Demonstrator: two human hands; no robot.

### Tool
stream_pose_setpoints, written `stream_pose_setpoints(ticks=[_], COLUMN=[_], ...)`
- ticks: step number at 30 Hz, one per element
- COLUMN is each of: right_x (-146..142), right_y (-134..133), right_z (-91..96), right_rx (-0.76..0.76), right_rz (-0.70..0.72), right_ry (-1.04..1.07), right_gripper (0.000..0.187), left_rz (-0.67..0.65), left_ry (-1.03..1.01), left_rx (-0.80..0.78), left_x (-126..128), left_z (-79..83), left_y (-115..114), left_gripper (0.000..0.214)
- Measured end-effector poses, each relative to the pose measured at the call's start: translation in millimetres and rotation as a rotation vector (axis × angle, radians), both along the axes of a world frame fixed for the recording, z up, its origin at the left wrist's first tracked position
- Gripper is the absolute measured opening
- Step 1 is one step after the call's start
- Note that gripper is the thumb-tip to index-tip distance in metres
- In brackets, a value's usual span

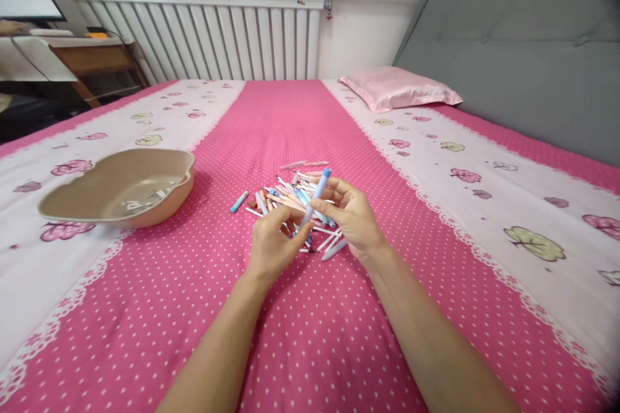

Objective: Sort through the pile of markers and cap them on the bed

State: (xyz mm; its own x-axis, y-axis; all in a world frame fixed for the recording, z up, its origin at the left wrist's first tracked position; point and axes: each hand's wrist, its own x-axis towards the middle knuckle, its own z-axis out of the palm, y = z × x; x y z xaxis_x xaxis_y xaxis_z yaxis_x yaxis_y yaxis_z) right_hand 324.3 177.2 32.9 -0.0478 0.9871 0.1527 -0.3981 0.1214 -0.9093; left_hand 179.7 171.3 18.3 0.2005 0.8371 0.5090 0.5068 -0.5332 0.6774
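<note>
A light blue marker pen (pixel 318 188) with a darker blue end stands tilted between my two hands. My left hand (pixel 277 240) pinches its lower end, and my right hand (pixel 352 214) grips it around the middle. Below and behind them lies a loose pile of pen parts (pixel 290 195): thin white sticks and barrels in peach, blue and brown. My hands cover part of this pile. A pale lilac barrel (pixel 334 250) rests just under my right hand. Left of the pile, a teal pen piece (pixel 239 201) lies apart.
A tan plastic basin (pixel 159 210) with small white pieces inside stands to the left on the pink dotted bedspread (pixel 194 310). Further back are a pink pillow (pixel 397 89), a grey headboard (pixel 513 45), a white radiator (pixel 208 39) and a wooden desk (pixel 92 58).
</note>
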Motion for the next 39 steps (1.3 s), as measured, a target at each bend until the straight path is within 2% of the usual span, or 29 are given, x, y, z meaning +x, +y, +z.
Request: stream_pose_setpoints(ticks=[5, 10, 12, 16, 20, 29, 36, 39], right_x=[-1.1, -2.4, -2.2, -0.7, -0.6, -0.6, -1.8, -1.9], right_y=[-0.9, -1.3, -1.0, -0.6, -0.6, 1.1, -0.8, -1.4], right_z=[1.2, 1.6, 1.0, -0.3, -0.1, -0.5, 1.8, 3.0], right_rx=[0.013, 0.019, 0.025, 0.019, 0.018, 0.009, 0.003, 0.001], right_rz=[-0.027, -0.019, -0.019, -0.018, -0.012, -0.014, 0.014, 0.019], right_ry=[-0.043, -0.065, -0.056, -0.036, -0.029, -0.040, -0.028, -0.034], right_gripper=[0.046, 0.046, 0.044, 0.041, 0.043, 0.047, 0.043, 0.042], left_rz=[0.053, 0.040, -0.016, -0.229, -0.293, -0.274, -0.173, -0.173], left_ry=[-0.029, -0.042, -0.106, -0.297, -0.259, -0.252, -0.271, -0.286], left_rx=[-0.022, -0.063, -0.132, -0.309, -0.320, -0.330, -0.332, -0.330], left_x=[-0.6, 0.1, 0.3, -0.5, -2.2, -2.1, -0.9, -0.3], left_z=[-1.5, -3.0, -1.8, 2.1, 2.8, -0.5, 0.9, 1.6], left_y=[1.3, 1.0, 0.1, -1.8, -0.9, 2.6, 1.8, 1.3], left_gripper=[0.016, 0.020, 0.021, 0.035, 0.034, 0.030, 0.022, 0.023])
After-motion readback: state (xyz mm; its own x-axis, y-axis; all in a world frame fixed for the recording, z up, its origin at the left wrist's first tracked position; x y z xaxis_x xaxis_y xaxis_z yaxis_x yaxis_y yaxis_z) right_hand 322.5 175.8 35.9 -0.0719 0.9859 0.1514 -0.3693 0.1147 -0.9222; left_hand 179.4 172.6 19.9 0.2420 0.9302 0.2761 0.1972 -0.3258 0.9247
